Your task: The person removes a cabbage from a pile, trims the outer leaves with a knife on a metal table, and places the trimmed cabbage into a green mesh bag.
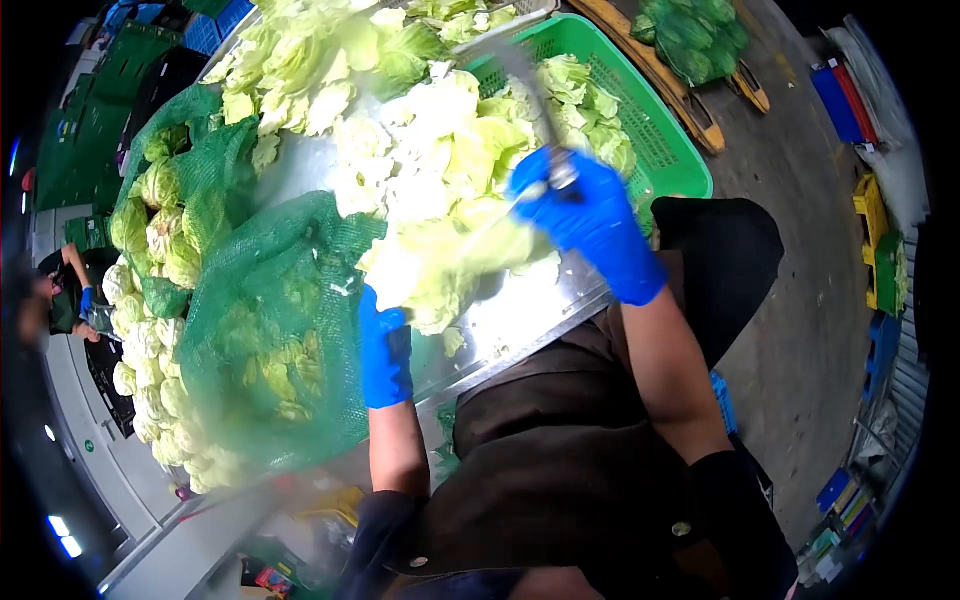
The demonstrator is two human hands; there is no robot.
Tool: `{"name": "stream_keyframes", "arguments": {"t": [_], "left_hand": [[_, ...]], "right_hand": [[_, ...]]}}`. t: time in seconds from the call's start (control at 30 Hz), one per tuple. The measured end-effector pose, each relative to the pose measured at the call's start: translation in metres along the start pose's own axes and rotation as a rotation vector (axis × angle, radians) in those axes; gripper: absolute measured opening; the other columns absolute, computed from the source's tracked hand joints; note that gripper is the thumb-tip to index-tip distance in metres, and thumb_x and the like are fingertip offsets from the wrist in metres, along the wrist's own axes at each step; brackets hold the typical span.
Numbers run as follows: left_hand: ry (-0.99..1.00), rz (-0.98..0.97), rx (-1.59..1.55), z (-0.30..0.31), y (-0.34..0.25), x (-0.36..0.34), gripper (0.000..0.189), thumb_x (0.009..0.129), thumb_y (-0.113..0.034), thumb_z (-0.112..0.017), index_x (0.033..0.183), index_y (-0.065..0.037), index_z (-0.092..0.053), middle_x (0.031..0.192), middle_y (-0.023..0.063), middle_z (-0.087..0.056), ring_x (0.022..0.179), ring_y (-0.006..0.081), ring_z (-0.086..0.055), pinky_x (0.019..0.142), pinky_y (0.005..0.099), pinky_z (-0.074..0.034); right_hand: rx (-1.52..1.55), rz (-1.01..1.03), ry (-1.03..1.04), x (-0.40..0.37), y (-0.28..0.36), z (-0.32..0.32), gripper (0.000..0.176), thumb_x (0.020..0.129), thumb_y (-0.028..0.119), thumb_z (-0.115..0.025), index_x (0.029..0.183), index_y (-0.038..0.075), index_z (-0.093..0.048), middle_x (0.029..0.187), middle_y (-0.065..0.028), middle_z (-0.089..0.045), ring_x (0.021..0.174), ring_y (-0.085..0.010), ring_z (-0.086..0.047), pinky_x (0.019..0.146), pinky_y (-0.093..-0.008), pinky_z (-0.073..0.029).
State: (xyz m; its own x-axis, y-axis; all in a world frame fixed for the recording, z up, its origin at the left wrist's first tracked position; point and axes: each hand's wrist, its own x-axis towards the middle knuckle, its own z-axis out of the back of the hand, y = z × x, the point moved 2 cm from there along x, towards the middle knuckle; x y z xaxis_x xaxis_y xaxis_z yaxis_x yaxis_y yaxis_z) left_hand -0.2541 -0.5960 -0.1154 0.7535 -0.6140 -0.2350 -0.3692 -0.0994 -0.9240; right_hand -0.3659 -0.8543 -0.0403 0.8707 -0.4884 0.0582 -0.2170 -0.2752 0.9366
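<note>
My right hand [590, 220], in a blue glove, is closed around the handle of a knife [535, 95], whose blurred blade points up and away over the green crate. Blue-gloved too, my left hand [385, 345] is at the left edge of a pale cabbage piece [425, 285]; its fingers are partly hidden behind the leaves, so its grip cannot be made out. Loose cabbage leaves [450, 150] are heaped on the metal table [540, 310] beyond my hands. More leaves lie in the green crate [665, 150] at the back right.
A green net bag [270, 330] with leaves inside lies left of my left hand. Whole cabbages [150, 370] are piled farther left. Another person [70, 290] stands at the far left. Beyond the crate are wooden pallet boards [650, 60] and a full net bag [690, 40].
</note>
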Motion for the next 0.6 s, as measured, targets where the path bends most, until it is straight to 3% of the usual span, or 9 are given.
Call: {"name": "stream_keyframes", "arguments": {"t": [0.07,0.1,0.17,0.23,0.27,0.33,0.43,0.53,0.6], "left_hand": [[-0.075,0.008,-0.111,0.003,0.004,-0.001,0.074,0.086,-0.038,-0.063,0.142,0.003,-0.037,0.141,0.0142,-0.048,0.125,0.0255,-0.051,0.106,0.0401,-0.042],[-0.045,-0.008,-0.046,0.003,0.001,-0.001,0.075,0.085,-0.039,-0.064,0.142,0.003,-0.038,0.139,0.0139,-0.049,0.124,0.0252,-0.052,0.105,0.0398,-0.042],[0.031,-0.038,0.081,-0.001,-0.007,0.007,0.076,0.084,-0.039,-0.067,0.141,0.003,-0.039,0.137,0.0132,-0.051,0.122,0.0246,-0.054,0.104,0.0390,-0.043],[0.101,0.053,0.057,-0.009,-0.016,0.009,0.098,0.062,-0.034,-0.079,0.143,0.001,-0.037,0.139,0.0125,-0.049,0.127,0.0262,-0.048,0.108,0.0401,-0.039],[0.136,0.096,0.046,-0.012,-0.018,0.010,0.110,0.051,-0.032,-0.084,0.144,-0.001,-0.035,0.140,0.0121,-0.047,0.130,0.0270,-0.046,0.109,0.0407,-0.037],[0.160,0.109,0.050,-0.015,-0.019,0.012,0.113,0.048,-0.030,-0.087,0.145,-0.002,-0.036,0.140,0.0115,-0.048,0.129,0.0266,-0.046,0.109,0.0401,-0.037],[0.185,0.126,0.029,-0.022,-0.026,0.009,0.113,0.048,-0.029,-0.087,0.145,-0.001,-0.036,0.139,0.0116,-0.048,0.129,0.0266,-0.047,0.109,0.0399,-0.037],[0.186,0.141,0.016,-0.023,-0.025,0.005,0.110,0.051,-0.029,-0.085,0.145,-0.001,-0.035,0.140,0.0123,-0.048,0.129,0.0268,-0.047,0.110,0.0400,-0.037],[0.181,0.140,-0.003,-0.021,-0.019,0.002,0.106,0.056,-0.029,-0.083,0.145,0.000,-0.034,0.142,0.0133,-0.046,0.131,0.0277,-0.046,0.110,0.0403,-0.037]], "right_hand": [[-0.217,0.038,-0.331,0.008,0.006,0.023,0.020,0.085,0.002,-0.069,0.105,0.001,-0.064,0.098,-0.0041,-0.065,0.093,-0.0114,-0.061,0.085,-0.0281,-0.051],[-0.433,0.132,-0.321,0.013,0.008,0.027,0.030,0.083,0.004,-0.072,0.112,0.005,-0.064,0.106,-0.0052,-0.065,0.095,-0.0134,-0.063,0.084,-0.0289,-0.052],[-0.564,0.198,-0.138,0.009,-0.002,0.007,0.037,0.083,0.010,-0.073,0.118,0.010,-0.063,0.110,-0.0062,-0.064,0.095,-0.0153,-0.064,0.083,-0.0289,-0.052],[-0.687,0.263,0.095,0.006,-0.007,-0.026,0.049,0.083,0.021,-0.073,0.130,0.017,-0.059,0.111,-0.0080,-0.062,0.091,-0.0208,-0.065,0.080,-0.0307,-0.053],[-0.661,0.022,0.261,0.001,0.000,-0.033,0.049,0.083,0.027,-0.072,0.129,0.017,-0.060,0.108,-0.0086,-0.061,0.086,-0.0247,-0.065,0.076,-0.0328,-0.052],[-0.658,-0.018,0.361,0.001,0.001,-0.043,0.043,0.080,0.015,-0.076,0.122,0.013,-0.065,0.110,-0.0059,-0.061,0.090,-0.0159,-0.062,0.076,-0.0268,-0.051],[-0.566,0.146,0.331,0.001,-0.016,-0.039,0.035,0.080,0.015,-0.077,0.114,0.010,-0.069,0.111,-0.0055,-0.061,0.087,-0.0147,-0.062,0.076,-0.0277,-0.052],[-0.372,0.091,0.336,0.000,-0.028,-0.037,0.025,0.083,0.016,-0.074,0.104,0.005,-0.067,0.094,-0.0066,-0.064,0.077,-0.0168,-0.064,0.073,-0.0313,-0.051],[-0.092,-0.022,0.139,0.002,-0.042,-0.034,0.020,0.084,0.014,-0.073,0.099,0.003,-0.067,0.091,-0.0050,-0.066,0.079,-0.0140,-0.064,0.073,-0.0304,-0.051]]}}
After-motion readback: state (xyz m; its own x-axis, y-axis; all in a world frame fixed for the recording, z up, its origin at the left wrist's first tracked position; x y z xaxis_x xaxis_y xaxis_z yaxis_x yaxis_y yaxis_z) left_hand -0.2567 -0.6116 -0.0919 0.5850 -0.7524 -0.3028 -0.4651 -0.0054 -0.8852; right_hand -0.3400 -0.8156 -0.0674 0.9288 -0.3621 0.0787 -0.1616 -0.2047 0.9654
